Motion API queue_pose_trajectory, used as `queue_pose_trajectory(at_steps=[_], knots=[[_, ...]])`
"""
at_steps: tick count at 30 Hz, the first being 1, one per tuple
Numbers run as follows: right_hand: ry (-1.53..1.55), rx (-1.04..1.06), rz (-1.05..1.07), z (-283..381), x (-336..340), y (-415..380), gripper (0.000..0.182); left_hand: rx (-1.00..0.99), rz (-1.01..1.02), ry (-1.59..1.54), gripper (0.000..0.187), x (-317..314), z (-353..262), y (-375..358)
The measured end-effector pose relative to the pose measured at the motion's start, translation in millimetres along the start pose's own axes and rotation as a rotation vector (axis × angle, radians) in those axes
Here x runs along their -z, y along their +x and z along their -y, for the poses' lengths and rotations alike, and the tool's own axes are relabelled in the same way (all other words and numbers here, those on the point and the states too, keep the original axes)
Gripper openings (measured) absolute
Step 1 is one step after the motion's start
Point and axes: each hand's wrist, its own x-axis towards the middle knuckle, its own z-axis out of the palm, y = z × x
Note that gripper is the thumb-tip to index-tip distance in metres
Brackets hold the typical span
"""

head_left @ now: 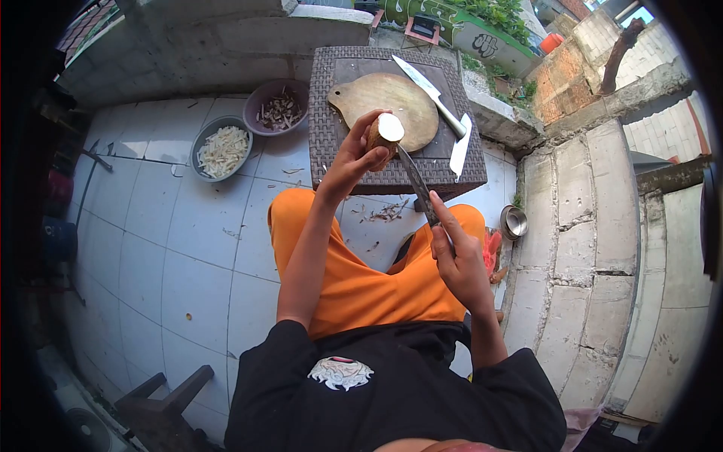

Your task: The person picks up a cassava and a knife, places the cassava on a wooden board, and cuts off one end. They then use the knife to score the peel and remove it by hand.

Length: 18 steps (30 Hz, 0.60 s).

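Woven tabletop: one cutting board. I log: left hand gripping cut root; right hand gripping dark knife, perhaps touching the root.

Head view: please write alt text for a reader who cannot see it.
A person's left hand holds a brown root with a white cut end; the right hand holds a knife close to it. Ahead, a table bears a board and another knife; a grey bowl and a purple bowl stand left, on the floor.
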Motion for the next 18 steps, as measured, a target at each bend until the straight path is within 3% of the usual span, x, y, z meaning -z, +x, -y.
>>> queue_pose_trajectory(at_steps=[4, 18], knots=[[0.025, 0.01, -0.006, -1.5, -1.7, 0.4, 0.05, -0.095, -0.054, 0.033, 0.075, -4.9, 0.8, 2.5], [0.024, 0.023, -0.023, -4.7, -2.7, 0.8, 0.05, -0.02, -0.007, -0.045, 0.072, 4.0, 8.1, 2.3]])
